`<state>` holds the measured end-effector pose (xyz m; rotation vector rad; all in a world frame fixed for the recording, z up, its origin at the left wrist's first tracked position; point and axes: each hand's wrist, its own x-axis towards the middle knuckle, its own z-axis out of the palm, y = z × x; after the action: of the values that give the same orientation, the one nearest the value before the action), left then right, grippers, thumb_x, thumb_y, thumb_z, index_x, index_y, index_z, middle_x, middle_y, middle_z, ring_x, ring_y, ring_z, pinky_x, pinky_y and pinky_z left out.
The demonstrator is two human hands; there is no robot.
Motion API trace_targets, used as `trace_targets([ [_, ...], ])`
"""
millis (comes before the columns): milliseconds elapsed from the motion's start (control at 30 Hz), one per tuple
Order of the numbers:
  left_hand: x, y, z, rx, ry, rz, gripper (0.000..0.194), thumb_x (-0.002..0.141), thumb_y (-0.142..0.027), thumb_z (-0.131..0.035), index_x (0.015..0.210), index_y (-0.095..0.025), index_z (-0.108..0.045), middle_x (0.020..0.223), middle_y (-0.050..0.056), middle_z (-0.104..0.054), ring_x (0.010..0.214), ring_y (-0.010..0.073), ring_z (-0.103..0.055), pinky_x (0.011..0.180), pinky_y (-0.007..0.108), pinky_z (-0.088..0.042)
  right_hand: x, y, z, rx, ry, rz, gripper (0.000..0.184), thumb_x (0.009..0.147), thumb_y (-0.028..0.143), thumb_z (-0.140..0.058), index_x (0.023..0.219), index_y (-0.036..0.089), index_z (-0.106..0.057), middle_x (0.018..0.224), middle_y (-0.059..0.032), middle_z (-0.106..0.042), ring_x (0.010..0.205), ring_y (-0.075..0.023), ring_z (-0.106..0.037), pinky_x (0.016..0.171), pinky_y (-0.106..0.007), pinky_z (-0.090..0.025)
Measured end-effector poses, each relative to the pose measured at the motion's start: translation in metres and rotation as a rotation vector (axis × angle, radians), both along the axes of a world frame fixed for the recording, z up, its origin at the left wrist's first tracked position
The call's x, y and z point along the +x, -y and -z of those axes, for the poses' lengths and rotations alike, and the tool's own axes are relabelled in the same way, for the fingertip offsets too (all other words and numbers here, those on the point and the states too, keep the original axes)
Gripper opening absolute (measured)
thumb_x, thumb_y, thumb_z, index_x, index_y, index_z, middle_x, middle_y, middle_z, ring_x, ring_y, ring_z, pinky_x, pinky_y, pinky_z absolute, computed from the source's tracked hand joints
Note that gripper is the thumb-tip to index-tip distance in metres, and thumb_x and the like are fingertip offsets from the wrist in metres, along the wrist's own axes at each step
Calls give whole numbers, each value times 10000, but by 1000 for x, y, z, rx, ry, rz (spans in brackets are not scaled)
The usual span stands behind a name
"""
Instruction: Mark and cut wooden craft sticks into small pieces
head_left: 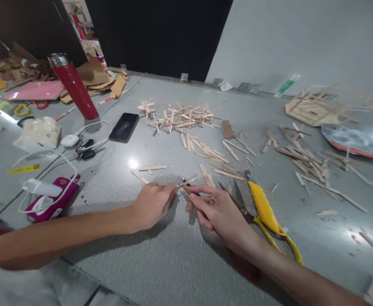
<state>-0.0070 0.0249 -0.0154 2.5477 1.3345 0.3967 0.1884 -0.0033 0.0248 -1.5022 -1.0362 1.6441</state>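
Note:
My left hand (154,204) is closed, its fingertips pinching a thin wooden craft stick (186,183) that points up to the right. My right hand (223,212) grips a slim dark tool with a brass-coloured part (185,191); its exact kind cannot be made out. The tool's tip meets or nearly meets the stick. Left of centre, a few loose craft sticks (152,168) lie just beyond my left hand. Beside my right hand are scissors with yellow handles (263,227) and a yellow toothed tool (264,204). A red handle (245,265) shows partly under my right forearm.
Craft-stick pieces (189,115) are heaped at the back, with more sticks (314,163) scattered right. A stick frame (317,108) stands far right. On the left are a phone (124,127), red flask (74,87), keys (88,154), white cable (101,122) and purple power bank (54,199).

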Motion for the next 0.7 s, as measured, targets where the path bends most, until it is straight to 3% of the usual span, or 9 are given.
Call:
trace_targets([
  [233,1,-4,1,20,-36,-20,280,1073,-231,-452,969,-172,-704,606,21,-637,522,199,-622,562,284,-423,3,-4,7,4,-52,-23,390,763,478,-785,979,160,-721,627,44,-658,310,-26,-331,274,-178,-209],
  [700,-1,-4,7,22,-27,-23,281,1068,-211,-437,960,-166,-692,623,33,-649,539,202,-628,588,291,-457,-3,4,0,-41,-10,57,446,741,459,-786,1036,130,-725,527,68,-582,331,-42,-316,301,-182,-191],
])
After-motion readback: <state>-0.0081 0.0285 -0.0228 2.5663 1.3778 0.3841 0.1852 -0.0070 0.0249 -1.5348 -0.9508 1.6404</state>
